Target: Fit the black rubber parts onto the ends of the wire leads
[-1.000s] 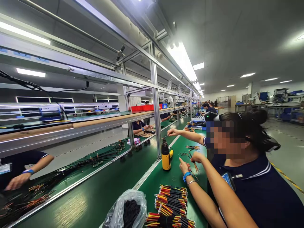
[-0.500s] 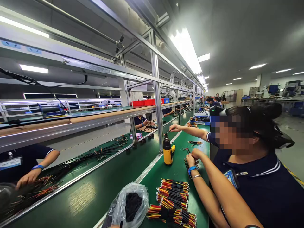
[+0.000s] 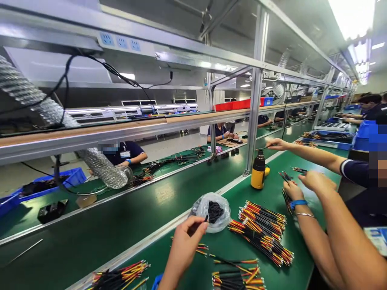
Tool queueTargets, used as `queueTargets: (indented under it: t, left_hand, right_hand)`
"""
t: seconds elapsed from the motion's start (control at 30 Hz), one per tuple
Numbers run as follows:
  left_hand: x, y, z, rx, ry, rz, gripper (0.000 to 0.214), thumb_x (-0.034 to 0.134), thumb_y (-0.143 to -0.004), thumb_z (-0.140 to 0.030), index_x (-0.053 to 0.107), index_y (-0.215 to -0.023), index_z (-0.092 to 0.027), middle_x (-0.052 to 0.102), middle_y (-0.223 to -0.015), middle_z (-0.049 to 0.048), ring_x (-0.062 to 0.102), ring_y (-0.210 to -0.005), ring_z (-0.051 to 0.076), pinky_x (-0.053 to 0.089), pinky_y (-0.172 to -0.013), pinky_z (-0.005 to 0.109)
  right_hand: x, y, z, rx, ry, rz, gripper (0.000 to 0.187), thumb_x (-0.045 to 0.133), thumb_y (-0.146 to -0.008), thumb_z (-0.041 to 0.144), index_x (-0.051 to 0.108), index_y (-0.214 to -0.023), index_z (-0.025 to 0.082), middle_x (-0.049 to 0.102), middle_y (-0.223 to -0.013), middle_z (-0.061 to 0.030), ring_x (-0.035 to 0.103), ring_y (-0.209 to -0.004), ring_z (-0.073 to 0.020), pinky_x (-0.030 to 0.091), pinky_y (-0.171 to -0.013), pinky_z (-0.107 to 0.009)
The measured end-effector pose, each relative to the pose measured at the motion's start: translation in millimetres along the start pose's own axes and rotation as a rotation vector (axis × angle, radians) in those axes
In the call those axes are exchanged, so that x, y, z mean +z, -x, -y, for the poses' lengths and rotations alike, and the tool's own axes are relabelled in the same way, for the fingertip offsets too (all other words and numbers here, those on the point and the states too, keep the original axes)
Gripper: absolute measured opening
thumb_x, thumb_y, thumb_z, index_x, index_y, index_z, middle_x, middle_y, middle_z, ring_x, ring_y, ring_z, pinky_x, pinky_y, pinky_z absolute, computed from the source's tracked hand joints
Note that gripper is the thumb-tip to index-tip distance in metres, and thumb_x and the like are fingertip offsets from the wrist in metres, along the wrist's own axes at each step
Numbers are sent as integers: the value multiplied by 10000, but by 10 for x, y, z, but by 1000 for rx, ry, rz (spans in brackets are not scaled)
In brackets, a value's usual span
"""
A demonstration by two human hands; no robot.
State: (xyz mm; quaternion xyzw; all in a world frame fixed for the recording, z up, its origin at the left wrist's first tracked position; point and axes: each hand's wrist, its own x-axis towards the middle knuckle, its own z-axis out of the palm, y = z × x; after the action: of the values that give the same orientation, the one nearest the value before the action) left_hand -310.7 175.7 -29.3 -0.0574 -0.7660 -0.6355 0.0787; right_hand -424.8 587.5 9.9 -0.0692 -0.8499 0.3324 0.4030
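one hand (image 3: 185,245) in view at bottom centre, can't tell if left or right. fingers pinched narrow on a small black piece (image 3: 206,218), right by the upper left of a clear plastic bag (image 3: 222,219). other hand of this person can't be told apart. bag sits on the green desk (image 3: 302,262), crumpled open, a heap of black pieces inside. bag is just beside a big bundle of red, yellow and black wires (image 3: 261,237) lying slanted. more loose wires (image 3: 237,274) below it, another bunch (image 3: 121,278) at the desk's near edge. yellow heat gun (image 3: 258,171) stands upright by a metal post (image 3: 256,108). co-worker's arm in a navy sleeve (image 3: 347,168) reaches out, hand (image 3: 276,144) near the gun, a thin dark item in the fingers. two more forearms at lower right, can't tell whose, one with a blue wristband (image 3: 298,204), hand (image 3: 292,191) at a small bunch of wires (image 3: 286,197). metal shelf (image 3: 121,125) runs overhead with red bins (image 3: 232,105) and sockets (image 3: 121,41). across it, a foil duct (image 3: 104,167), a blue tray (image 3: 48,187), more people at a second desk.
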Motion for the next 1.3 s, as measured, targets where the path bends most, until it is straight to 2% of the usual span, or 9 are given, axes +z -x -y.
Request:
queueTargets:
  t: [0.2,0.3,0.37,0.57,0.7,0.83,1.0,1.13,1.3]
  left_hand:
    - [-64,10,-58,45,-213,27,186,699,-759,-321,825,-841,-212,803,-853,83,704,-802,277,526,-751,341]
    - [-76,47,-6,24,-221,-2,176,708,-743,-317,823,-831,-217,805,-850,75,709,-799,277,533,-740,338]
    - [-91,86,77,-17,-222,-13,187,708,-746,-325,817,-834,-200,803,-834,82,710,-780,272,534,-724,332]
    - [-108,199,341,-80,-329,24,144,681,-772,-250,807,-814,-194,792,-824,81,707,-780,261,509,-722,317]
    - [-63,212,344,-84,-379,15,113,686,-769,-227,797,-777,-205,767,-780,58,680,-719,237,481,-665,290]
    - [-5,228,265,-16,-384,8,99,698,-787,-212,797,-775,-221,754,-777,52,662,-733,222,468,-674,278]
    - [87,263,292,-140,173,-90,129,849,-688,-288,795,-766,-200,717,-712,25,643,-683,170,499,-653,239]
    - [104,237,303,-333,702,-189,267,898,-657,-339,767,-818,-170,737,-749,28,671,-672,123,535,-627,189]
    - [52,217,219,-410,837,-293,329,952,-576,-246,761,-825,-146,752,-806,42,689,-645,101,568,-588,159]
  right_hand:
    - [356,1506,760,-373,53,806,38,702,-836,268,717,-815,240,720,-834,-17,650,-761,-190,462,-673,-263]
    - [690,2247,965,-456,89,964,203,857,-619,230,704,-750,199,718,-821,-59,654,-781,-254,452,-634,-280]
    - [827,2447,942,-483,103,1010,102,777,-695,153,697,-755,171,715,-819,-94,656,-782,-266,456,-640,-291]
    - [909,2409,747,-518,29,1014,135,509,-880,118,633,-853,163,689,-889,-122,648,-843,-269,487,-738,-336]
    - [861,2390,860,-356,-272,887,245,317,-999,204,561,-987,213,662,-855,-49,644,-759,-191,496,-701,-277]
    - [892,2355,1143,-128,-676,827,213,502,-964,405,605,-1028,230,659,-853,-28,614,-714,-182,490,-648,-258]
    - [987,2347,1380,5,-838,797,324,501,-960,452,602,-777,205,601,-717,-19,569,-666,-177,473,-605,-248]
    - [951,2373,1331,-211,-820,692,265,429,-994,347,656,-997,210,646,-863,-68,636,-780,-206,521,-698,-283]
    - [950,2401,1182,-453,-608,535,278,451,-971,190,667,-1141,236,632,-855,-72,656,-761,-198,525,-674,-281]
